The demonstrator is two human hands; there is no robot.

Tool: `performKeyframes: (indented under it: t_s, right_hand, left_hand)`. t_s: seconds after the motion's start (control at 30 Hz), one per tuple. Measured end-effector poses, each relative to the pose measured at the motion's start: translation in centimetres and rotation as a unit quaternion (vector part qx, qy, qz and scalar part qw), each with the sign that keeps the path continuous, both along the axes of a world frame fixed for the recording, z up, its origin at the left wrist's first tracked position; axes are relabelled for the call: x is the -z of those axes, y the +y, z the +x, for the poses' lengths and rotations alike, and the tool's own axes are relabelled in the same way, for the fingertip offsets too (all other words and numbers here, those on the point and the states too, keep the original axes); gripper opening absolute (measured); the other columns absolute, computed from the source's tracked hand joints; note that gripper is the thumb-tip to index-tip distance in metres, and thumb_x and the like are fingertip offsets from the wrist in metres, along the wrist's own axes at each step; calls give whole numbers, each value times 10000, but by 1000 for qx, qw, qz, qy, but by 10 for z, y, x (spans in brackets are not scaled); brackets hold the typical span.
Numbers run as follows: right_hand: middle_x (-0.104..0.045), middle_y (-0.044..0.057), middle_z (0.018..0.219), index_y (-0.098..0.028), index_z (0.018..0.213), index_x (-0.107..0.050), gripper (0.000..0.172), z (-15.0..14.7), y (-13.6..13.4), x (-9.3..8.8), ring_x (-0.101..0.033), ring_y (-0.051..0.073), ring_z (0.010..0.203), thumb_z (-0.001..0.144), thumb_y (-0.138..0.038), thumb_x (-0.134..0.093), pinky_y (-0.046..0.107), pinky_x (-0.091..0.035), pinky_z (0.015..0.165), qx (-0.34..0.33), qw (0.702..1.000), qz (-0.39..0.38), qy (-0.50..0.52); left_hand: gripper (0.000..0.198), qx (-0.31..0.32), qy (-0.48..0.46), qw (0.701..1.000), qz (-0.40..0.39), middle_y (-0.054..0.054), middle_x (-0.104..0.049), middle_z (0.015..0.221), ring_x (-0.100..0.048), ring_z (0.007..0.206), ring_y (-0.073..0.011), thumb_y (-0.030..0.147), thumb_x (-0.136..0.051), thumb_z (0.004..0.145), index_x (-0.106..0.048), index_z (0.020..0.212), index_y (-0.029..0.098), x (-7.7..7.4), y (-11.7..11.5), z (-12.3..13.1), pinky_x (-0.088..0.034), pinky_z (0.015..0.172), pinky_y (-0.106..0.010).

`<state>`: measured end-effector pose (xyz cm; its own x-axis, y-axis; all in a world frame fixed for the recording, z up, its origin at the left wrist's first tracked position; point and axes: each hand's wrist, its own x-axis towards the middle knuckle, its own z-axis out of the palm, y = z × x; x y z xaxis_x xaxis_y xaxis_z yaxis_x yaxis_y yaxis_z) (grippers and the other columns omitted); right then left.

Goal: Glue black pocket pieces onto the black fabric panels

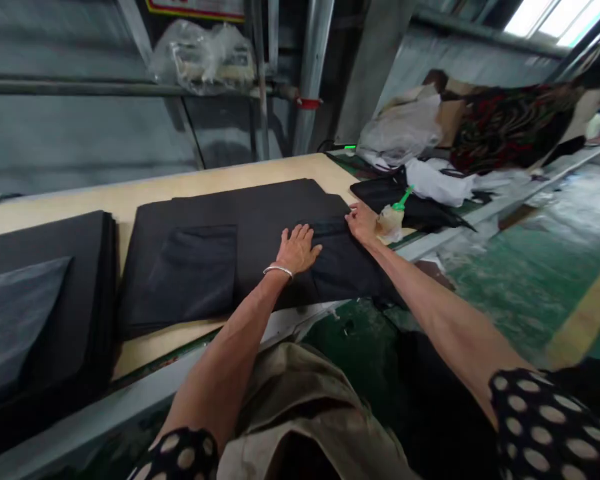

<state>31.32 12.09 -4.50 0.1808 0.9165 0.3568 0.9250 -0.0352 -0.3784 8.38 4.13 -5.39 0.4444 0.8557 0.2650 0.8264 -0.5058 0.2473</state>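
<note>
Dark cloth (337, 270): on black sheets (275, 203), near side of table (230, 175) — apparently for reach.
Left hand (297, 249): spread flat, grasping nothing; likely steadying.
Right hand (363, 223): at cloth's far corner — pinch unclear.
Bottle (394, 217): beside that wrist, presumably handy.

a pale wooden board (333, 175) tops the long bench, with a light rail (130, 403) along its near edge at seven o'clock. directly on the board lie a tall stack of black sheets (87, 267) at nine o'clock and a broad pile of black panels (273, 210) spreading from the centre toward eight. past the board, a black cloth (433, 215) lies flat at about three o'clock.
</note>
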Motion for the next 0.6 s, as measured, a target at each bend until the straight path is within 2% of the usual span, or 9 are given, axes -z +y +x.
performKeyframes:
  t_s: [0.13,0.27,0.37,0.47,0.6]
  right_hand:
    - [-566,185,1270,-82,1282,-537,404,-8,-12,-6,-490,265,1187,892,-183,-496,399,-365,1019,-6,998,34,-52]
    - [-497,169,1384,-111,1332,-508,424,-27,-45,-12,-419,280,1303,953,-265,-397,430,-329,1092,-85,985,56,-137]
    - [-452,177,1456,-95,1400,-461,515,-47,-84,-3,-386,278,1357,987,-378,-339,436,-304,1127,-127,978,7,-166]
    - [-380,181,1520,-93,1447,-424,576,-64,-114,13,-318,305,1414,995,-433,-314,509,-240,1154,-111,973,-61,-191]
    - [-300,180,1562,-80,1487,-371,611,-74,-124,18,-245,309,1453,1001,-447,-321,538,-176,1169,-86,970,-98,-204]
  left_hand:
    - [544,1,-6,1000,-6,-110,-376,1552,-299,1444,-265,431,-354,979,-428,1429,134,0,1,0,-207,1191,-565]
    - [539,3,-12,1000,-9,-115,-377,1551,-298,1445,-272,431,-350,979,-432,1425,142,1,1,1,-202,1189,-572]
    - [520,0,-17,1000,-4,-116,-392,1542,-308,1441,-271,412,-344,979,-445,1415,146,1,1,1,-202,1188,-569]
    - [492,-1,-15,1000,-5,-114,-395,1541,-309,1440,-264,347,-320,981,-450,1411,146,2,0,1,-203,1187,-568]
    - [478,-5,-10,1000,-2,-103,-398,1541,-319,1435,-254,313,-311,980,-453,1411,161,2,2,2,-205,1188,-557]
